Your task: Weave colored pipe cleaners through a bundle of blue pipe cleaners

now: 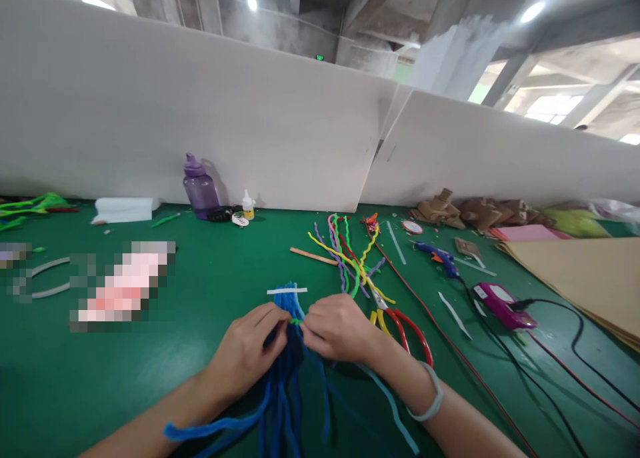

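Both hands pinch together on the bundle of blue pipe cleaners (287, 351): left hand (247, 351), right hand (337, 328), seemingly gripping a green tie (296, 321).

Fuzzy blue pipe cleaners (287, 371) on matt green table (150, 378).
I see translucent purple plastic bottle (200, 188), glossy red-handled metal pliers (400, 325), matt brown paper sheet (585, 278), plain wooden stick (313, 256).

Place: craft workstation inside an industrial hall.
Ceiling: bare concrete beams and strip lights, top of frame.
Bench: green table (150, 378) walled by white foam boards (200, 111).
Tools: glue gun (440, 255), red-handled pliers (400, 321), right of centre.
Materials: coloured pipe cleaners (345, 251), cardboard scraps (470, 211), upper right.
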{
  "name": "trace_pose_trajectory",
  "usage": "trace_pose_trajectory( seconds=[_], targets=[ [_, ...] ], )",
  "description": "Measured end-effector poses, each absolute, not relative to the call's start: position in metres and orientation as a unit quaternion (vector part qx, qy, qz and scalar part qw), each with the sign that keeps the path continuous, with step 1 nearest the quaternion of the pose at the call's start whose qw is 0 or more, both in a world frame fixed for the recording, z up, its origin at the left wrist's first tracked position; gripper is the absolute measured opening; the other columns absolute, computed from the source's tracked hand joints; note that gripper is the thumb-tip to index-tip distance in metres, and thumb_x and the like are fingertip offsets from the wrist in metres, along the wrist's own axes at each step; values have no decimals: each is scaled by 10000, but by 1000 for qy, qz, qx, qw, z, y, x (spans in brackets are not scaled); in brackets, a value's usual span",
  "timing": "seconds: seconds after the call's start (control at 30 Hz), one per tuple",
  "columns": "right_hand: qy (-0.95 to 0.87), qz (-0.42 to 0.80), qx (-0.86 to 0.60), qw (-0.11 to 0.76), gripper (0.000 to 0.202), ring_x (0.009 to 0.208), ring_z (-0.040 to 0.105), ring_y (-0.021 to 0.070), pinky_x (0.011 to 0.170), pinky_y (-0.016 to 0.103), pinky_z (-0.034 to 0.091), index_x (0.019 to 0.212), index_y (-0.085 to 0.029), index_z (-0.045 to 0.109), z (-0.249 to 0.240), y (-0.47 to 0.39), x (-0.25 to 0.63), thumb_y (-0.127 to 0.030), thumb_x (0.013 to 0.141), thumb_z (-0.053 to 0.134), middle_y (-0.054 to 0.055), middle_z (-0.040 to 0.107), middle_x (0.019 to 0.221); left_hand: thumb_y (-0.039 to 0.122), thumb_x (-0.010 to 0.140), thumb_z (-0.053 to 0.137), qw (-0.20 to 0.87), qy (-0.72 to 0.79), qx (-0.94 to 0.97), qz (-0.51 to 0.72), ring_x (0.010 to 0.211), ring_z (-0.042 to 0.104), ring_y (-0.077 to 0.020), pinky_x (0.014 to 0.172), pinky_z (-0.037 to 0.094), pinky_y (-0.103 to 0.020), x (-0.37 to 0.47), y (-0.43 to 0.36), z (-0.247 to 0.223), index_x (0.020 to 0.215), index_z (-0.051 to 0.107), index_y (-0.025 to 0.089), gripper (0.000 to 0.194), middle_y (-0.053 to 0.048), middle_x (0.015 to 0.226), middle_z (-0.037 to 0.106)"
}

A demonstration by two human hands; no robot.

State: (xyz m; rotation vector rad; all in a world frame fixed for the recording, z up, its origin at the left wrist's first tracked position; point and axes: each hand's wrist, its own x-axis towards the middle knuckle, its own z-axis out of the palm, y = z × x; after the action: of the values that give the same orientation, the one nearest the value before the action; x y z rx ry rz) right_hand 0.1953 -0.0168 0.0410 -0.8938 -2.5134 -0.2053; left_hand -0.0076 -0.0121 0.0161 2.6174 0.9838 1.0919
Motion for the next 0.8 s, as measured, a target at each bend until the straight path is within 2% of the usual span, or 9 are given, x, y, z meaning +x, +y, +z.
trace_pose_trajectory(
  seconds=[0.17,0.43,0.5,0.6,0.8],
  targets=[
    [-922,-178,-273,211,302,538,425,127,522,301,224,607,-178,514,42,-15,198,-203,901,447,-5,498,558,223,887,457,176,375,846,336,616,564,-115,577,447,-213,-6,-13,22,880,613,190,160,2,748,621],
    [-915,-231,-290,158,216,614,424,152,550,319,213,685,-173,497,43,-15,202,-138,895,464,9,491,630,249,775,478,371,439,756,312,566,561,-136,544,417,-223,0,-6,29,700,613,177,171,16,598,614],
    [-914,-240,-289,152,201,625,419,154,554,320,209,702,-173,497,44,-16,202,-131,896,464,10,485,640,283,771,477,444,449,717,296,505,521,-124,497,385,-214,1,-5,29,684,598,176,183,29,548,584],
    [-914,-245,-287,150,200,630,415,155,555,324,209,712,-174,499,45,-16,203,-130,901,456,9,478,645,341,775,474,533,455,661,267,393,384,-87,392,266,-196,1,-5,29,699,578,174,211,45,511,543],
    [-916,-234,-288,152,151,639,432,156,555,324,238,781,-158,550,47,-14,207,-141,906,466,12,503,665,410,802,517,593,417,633,271,422,322,-61,399,196,-184,0,-3,32,719,554,158,268,26,570,548]
  ],
)
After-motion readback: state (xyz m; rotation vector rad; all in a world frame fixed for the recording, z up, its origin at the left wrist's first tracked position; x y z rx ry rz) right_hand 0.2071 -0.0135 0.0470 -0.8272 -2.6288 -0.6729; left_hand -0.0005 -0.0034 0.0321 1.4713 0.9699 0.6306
